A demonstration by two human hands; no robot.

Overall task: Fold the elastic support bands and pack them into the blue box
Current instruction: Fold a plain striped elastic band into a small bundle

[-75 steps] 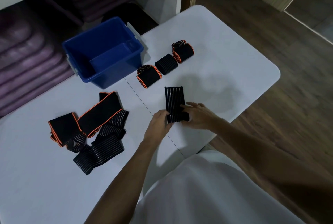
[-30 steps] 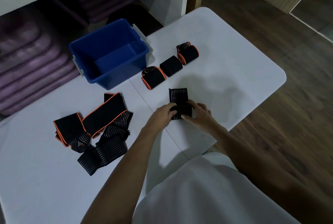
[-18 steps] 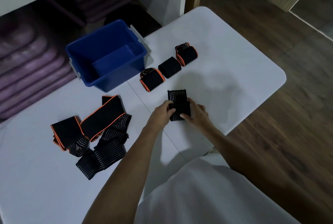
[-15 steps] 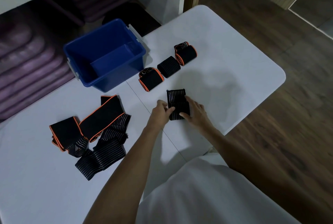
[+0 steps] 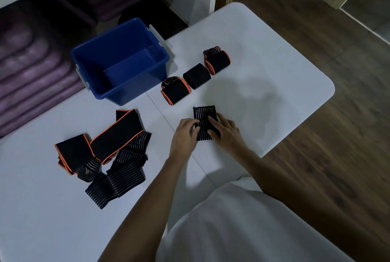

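A black striped elastic band (image 5: 204,114) lies on the white table (image 5: 263,61) in front of me, its near end rolled up. My left hand (image 5: 184,135) grips the roll's left side. My right hand (image 5: 226,132) grips its right side, fingers lying over the top. The blue box (image 5: 137,91) stands open and empty at the back left. Three rolled bands sit in a row beside it: an orange-edged one (image 5: 176,92), a plain black one (image 5: 196,78) and another orange-edged one (image 5: 217,61).
A loose pile of unfolded bands lies left of my hands, with an orange-edged one (image 5: 118,135) over striped ones (image 5: 118,177). Purple towels (image 5: 31,67) fill a shelf behind the table. The table's right edge drops to a wooden floor (image 5: 337,156).
The roll has grown and moved away from me, so the flat part of the striped band is shorter. Both hands have moved forward with it.
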